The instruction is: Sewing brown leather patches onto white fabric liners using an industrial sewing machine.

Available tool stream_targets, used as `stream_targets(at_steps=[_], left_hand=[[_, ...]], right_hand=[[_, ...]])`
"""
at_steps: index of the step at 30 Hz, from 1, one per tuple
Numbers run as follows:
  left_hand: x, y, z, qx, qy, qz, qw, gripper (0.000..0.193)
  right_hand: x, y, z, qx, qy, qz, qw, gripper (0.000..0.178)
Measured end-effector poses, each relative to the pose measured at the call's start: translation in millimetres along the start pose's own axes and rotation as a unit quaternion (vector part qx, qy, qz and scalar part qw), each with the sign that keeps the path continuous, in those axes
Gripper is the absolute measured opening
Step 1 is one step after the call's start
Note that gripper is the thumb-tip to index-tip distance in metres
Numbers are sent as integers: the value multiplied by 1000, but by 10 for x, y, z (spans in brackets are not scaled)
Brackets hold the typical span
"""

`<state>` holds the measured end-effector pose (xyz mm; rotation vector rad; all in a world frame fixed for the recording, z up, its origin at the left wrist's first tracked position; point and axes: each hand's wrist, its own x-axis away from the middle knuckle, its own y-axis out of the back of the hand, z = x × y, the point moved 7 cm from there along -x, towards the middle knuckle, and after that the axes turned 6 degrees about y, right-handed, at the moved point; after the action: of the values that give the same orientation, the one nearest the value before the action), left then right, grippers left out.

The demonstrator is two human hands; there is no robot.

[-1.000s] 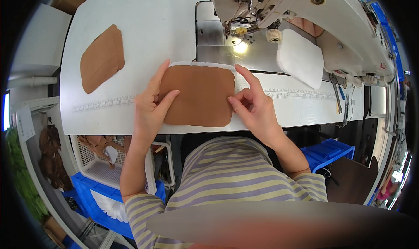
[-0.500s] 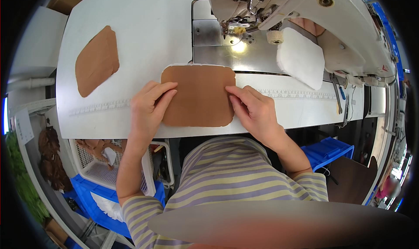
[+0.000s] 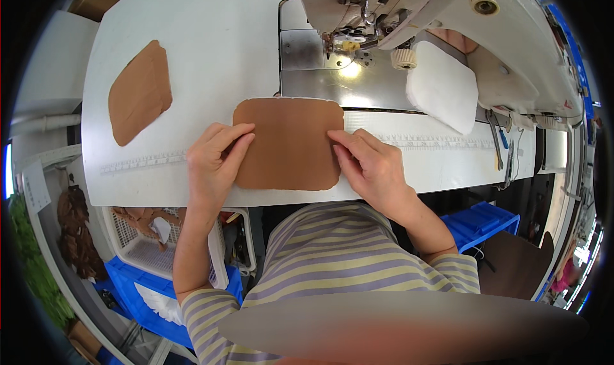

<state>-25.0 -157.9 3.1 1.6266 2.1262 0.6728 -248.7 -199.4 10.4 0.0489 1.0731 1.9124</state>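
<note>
A brown fabric panel point(image 3: 289, 144) with rounded corners lies before me near the front edge of the white table, a thin white edge showing along its far side. My left hand point(image 3: 216, 157) pinches its left edge between thumb and fingers. On the opposite edge, my right hand point(image 3: 371, 163) has the same pinching hold. Beyond the panel stands a sewing machine, its needle area point(image 3: 345, 48) lit by a small lamp. Stacked white panels point(image 3: 442, 87) rest to the right of the needle, and another brown panel point(image 3: 141, 93) lies at the far left.
A ruler strip point(image 3: 441, 142) runs along the table point(image 3: 211, 58). Pliers or snips point(image 3: 495, 141) and other small tools lie at its right end. Below the left front edge is a white basket point(image 3: 144, 253) of brown scraps; blue bins point(image 3: 480, 224) sit at both sides.
Both hands keep hold of the brown panel. The whole view has shifted by a few pixels; nothing has been picked up or let go.
</note>
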Motion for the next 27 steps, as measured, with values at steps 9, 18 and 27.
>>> stream_targets(at_steps=[9, 18, 27], left_hand=[[16, 17, -19, 6, -9, -22, 1000, 15], [9, 21, -7, 10, -12, -25, 1000, 15], [-1, 12, -9, 3, -16, -28, 999, 15]], right_hand=[[0, 9, 5, -6, -8, -2, 1000, 26], [-2, -1, -8, -13, -14, 0, 1000, 27], [-25, 5, -10, -10, -14, 5, 1000, 27]])
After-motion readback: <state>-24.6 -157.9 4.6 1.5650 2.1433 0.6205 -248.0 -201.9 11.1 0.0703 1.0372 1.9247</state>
